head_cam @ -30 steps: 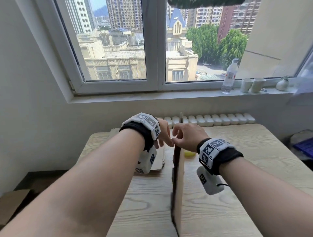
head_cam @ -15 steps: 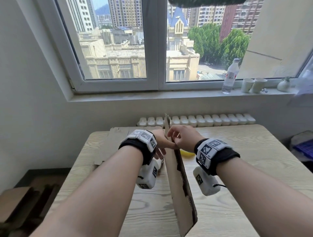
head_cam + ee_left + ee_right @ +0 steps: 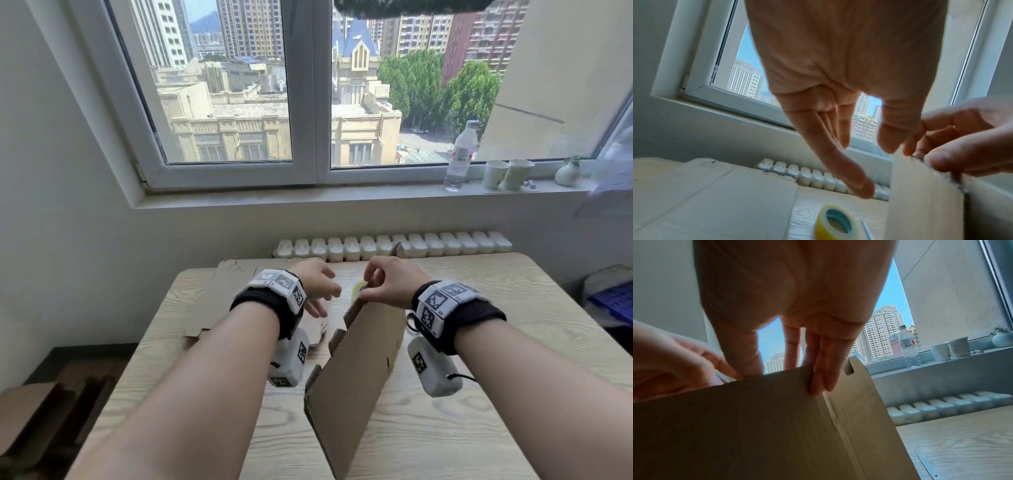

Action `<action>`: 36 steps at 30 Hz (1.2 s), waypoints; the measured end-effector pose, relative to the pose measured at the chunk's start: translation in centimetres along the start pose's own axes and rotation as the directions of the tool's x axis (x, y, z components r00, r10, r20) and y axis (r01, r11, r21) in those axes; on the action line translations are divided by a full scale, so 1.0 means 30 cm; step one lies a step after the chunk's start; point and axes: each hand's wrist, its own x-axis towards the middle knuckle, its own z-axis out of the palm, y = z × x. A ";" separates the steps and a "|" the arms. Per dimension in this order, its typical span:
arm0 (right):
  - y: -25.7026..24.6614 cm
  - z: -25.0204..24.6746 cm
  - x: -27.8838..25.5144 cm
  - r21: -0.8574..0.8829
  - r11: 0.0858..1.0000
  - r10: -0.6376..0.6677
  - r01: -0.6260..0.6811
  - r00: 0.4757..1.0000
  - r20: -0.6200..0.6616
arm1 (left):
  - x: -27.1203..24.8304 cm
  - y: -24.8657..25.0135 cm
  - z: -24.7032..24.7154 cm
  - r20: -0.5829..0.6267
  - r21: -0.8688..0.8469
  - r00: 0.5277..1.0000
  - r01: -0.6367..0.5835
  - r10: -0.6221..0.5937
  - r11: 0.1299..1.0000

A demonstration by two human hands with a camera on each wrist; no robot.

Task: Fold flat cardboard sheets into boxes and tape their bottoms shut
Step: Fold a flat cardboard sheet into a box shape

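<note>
A flat brown cardboard sheet (image 3: 359, 370) stands on its edge on the wooden table (image 3: 496, 325), leaning to the right. My right hand (image 3: 368, 291) pinches its top edge, thumb on one side and fingers (image 3: 818, 378) on the other face of the cardboard sheet (image 3: 777, 426). My left hand (image 3: 329, 294) hovers just left of the sheet with fingers spread, holding nothing. In the left wrist view my left hand (image 3: 865, 154) hangs above a yellow tape roll (image 3: 835, 222) lying on the table. The tape roll (image 3: 358, 289) shows only partly in the head view.
More flat cardboard sheets (image 3: 233, 294) lie at the table's back left. A slim metal blade (image 3: 925, 462) lies on the table right of the sheet. On the windowsill stand a water bottle (image 3: 460, 154) and two paper cups (image 3: 507, 173). A radiator (image 3: 394, 245) runs behind the table.
My left hand has let go of the sheet's top edge and drawn away to the left. The sheet, first seen edge-on, has tipped rightward in my right hand.
</note>
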 end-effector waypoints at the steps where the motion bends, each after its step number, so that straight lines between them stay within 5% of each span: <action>1: 0.001 -0.001 0.000 0.005 1.000 0.001 -0.001 1.000 -0.002 | 0.000 0.012 0.003 0.015 -0.029 1.000 -0.015 0.016 0.999; 12: 0.019 -0.013 -0.008 0.201 0.979 0.018 -0.011 0.999 -0.032 | 0.007 0.009 0.042 0.117 -0.016 0.993 -0.002 0.004 1.000; 19: 0.025 -0.007 -0.011 0.245 0.970 0.014 -0.004 0.999 -0.040 | 0.000 0.048 0.042 0.188 -0.169 0.982 0.020 0.012 0.985; 23: 0.023 0.006 -0.002 0.284 0.959 -0.003 0.017 0.999 -0.048 | 0.004 0.077 0.069 0.278 -0.092 0.961 0.030 -0.003 0.995; 32: 0.037 -0.001 -0.006 0.116 0.991 0.072 -0.061 0.992 -0.100 | 0.017 0.116 0.138 0.095 0.033 0.995 0.023 -0.026 0.999; 36: 0.116 -0.049 -0.015 0.025 0.964 0.264 -0.266 0.934 -0.238 | 0.017 0.118 0.100 0.095 0.045 0.995 0.014 -0.019 0.999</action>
